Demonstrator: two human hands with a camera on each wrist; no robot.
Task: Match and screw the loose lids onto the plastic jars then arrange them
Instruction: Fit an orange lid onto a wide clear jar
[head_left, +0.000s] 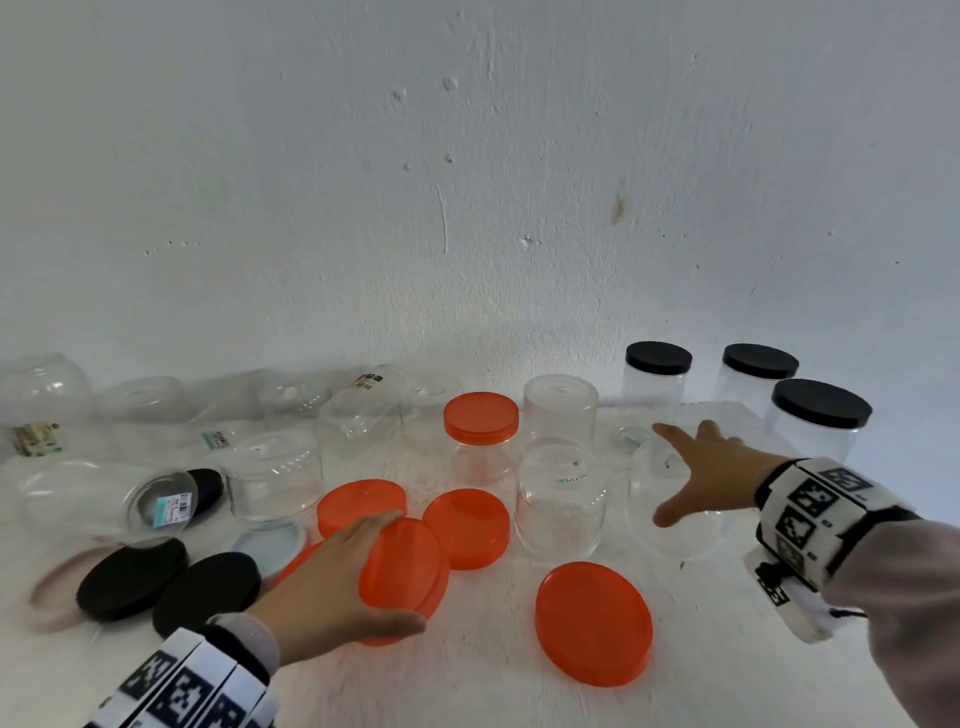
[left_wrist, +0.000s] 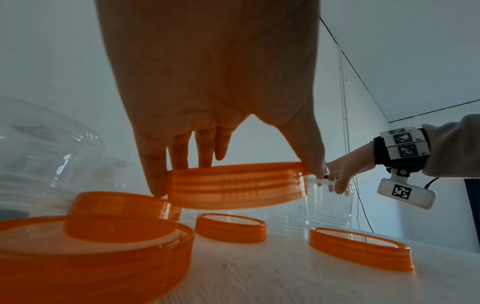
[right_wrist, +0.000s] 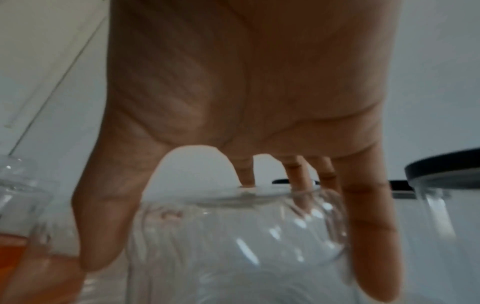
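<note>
My left hand grips an orange lid by its rim and holds it tilted just above the white table. The left wrist view shows that lid pinched between thumb and fingers, clear of the lids below. My right hand reaches over an upturned clear jar at the right. Its thumb lies on the jar's near side and its fingers spread over the top. In the right wrist view the thumb and fingers wrap the jar.
Loose orange lids lie around my left hand. One jar wears an orange lid. Three black-lidded jars stand back right. Black lids lie at left, and several clear jars crowd the wall.
</note>
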